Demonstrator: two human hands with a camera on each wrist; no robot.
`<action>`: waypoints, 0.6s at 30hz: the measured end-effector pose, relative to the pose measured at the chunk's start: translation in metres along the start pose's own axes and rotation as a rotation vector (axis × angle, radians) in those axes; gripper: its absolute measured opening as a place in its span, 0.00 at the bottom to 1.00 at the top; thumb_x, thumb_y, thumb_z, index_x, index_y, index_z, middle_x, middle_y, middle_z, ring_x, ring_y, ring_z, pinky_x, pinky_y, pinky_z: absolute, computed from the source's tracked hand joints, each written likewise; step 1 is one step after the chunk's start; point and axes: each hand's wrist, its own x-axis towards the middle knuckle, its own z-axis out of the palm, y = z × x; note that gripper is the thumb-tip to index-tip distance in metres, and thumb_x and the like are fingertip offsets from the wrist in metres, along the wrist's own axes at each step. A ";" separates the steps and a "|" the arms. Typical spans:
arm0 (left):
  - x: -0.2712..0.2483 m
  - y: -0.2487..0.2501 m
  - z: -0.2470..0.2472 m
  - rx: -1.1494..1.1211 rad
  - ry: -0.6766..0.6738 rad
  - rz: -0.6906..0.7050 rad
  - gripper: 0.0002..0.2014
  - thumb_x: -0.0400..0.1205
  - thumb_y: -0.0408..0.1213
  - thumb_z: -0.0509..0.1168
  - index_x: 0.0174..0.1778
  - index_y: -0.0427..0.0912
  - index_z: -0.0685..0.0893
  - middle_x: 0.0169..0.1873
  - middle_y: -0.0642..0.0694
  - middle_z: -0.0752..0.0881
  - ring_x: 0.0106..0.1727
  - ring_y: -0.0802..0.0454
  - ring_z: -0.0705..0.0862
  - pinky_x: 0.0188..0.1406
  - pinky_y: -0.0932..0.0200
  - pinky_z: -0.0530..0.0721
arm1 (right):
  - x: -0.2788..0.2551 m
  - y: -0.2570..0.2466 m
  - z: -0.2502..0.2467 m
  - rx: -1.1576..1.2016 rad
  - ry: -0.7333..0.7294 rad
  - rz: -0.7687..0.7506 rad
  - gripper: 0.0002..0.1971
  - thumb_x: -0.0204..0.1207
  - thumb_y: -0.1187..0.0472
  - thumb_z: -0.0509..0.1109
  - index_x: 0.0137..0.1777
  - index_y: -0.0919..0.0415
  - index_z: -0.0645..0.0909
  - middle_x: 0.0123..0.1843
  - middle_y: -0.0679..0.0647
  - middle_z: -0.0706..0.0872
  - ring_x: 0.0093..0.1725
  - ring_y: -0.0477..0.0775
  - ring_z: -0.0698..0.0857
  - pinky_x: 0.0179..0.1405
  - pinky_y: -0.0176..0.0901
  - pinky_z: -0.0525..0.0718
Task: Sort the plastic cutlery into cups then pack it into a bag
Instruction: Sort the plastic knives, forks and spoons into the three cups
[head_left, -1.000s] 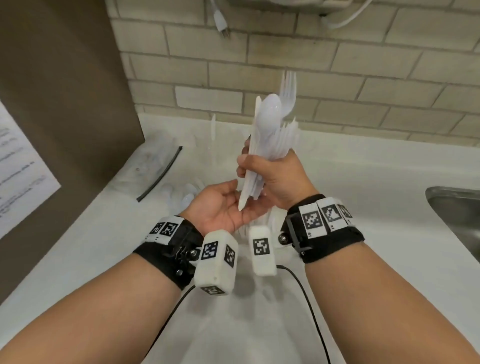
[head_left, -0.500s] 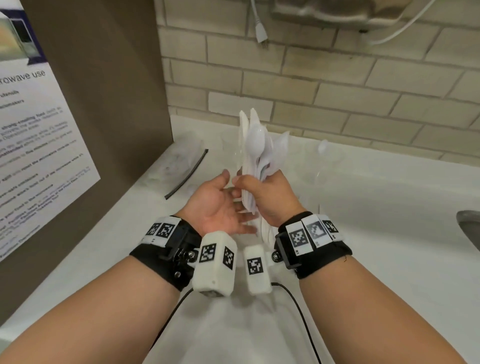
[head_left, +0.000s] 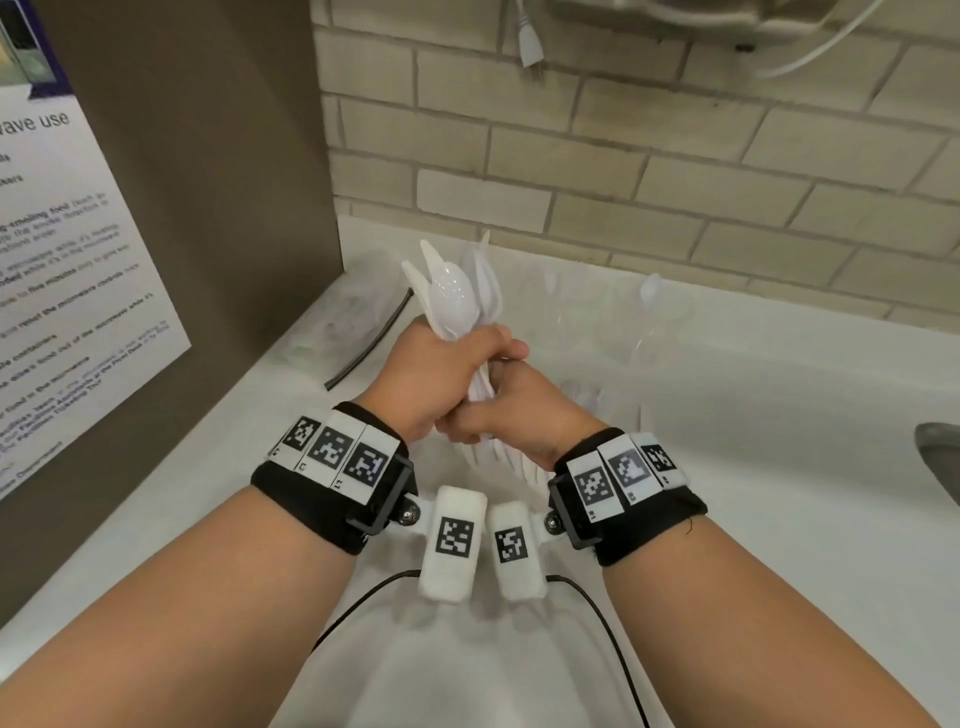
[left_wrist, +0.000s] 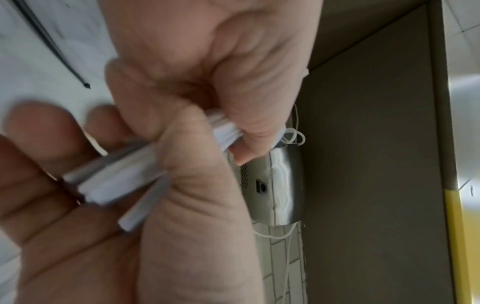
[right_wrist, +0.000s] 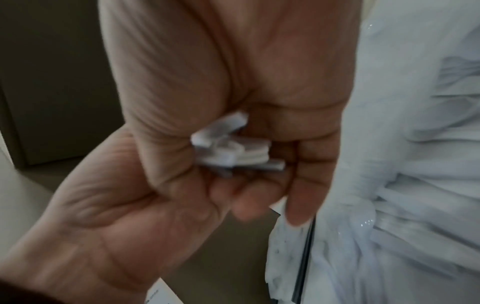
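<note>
while both fists close, one cutlery bundle (head_left: 457, 301) stands upright — uncountable.

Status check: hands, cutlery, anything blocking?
Left hand and right hand both grip the cutlery bundle, upright over the counter. Bag lies back left. Nothing blocking.

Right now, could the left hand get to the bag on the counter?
Probably not yet: the left hand grips the cutlery bundle together with the right hand. The bag lies just beyond with nothing between.
</note>
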 end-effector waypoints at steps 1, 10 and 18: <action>0.002 0.000 0.000 -0.016 0.012 -0.004 0.08 0.78 0.36 0.69 0.35 0.43 0.89 0.39 0.44 0.92 0.44 0.47 0.90 0.55 0.41 0.87 | 0.001 0.000 0.001 -0.015 0.016 0.032 0.13 0.68 0.78 0.69 0.52 0.68 0.79 0.37 0.61 0.80 0.34 0.56 0.80 0.41 0.54 0.85; 0.000 -0.003 -0.013 -0.124 -0.293 -0.018 0.08 0.79 0.34 0.69 0.33 0.39 0.81 0.30 0.42 0.89 0.52 0.41 0.89 0.50 0.50 0.87 | 0.003 0.007 0.010 0.349 -0.302 0.175 0.08 0.59 0.77 0.61 0.24 0.65 0.71 0.18 0.55 0.70 0.18 0.52 0.73 0.29 0.42 0.81; 0.027 -0.019 -0.031 -0.065 0.226 0.028 0.10 0.80 0.40 0.70 0.36 0.43 0.78 0.19 0.49 0.76 0.19 0.50 0.77 0.32 0.49 0.83 | 0.019 -0.008 -0.020 -0.158 0.308 -0.036 0.10 0.69 0.64 0.76 0.49 0.56 0.83 0.43 0.52 0.85 0.41 0.48 0.83 0.43 0.42 0.81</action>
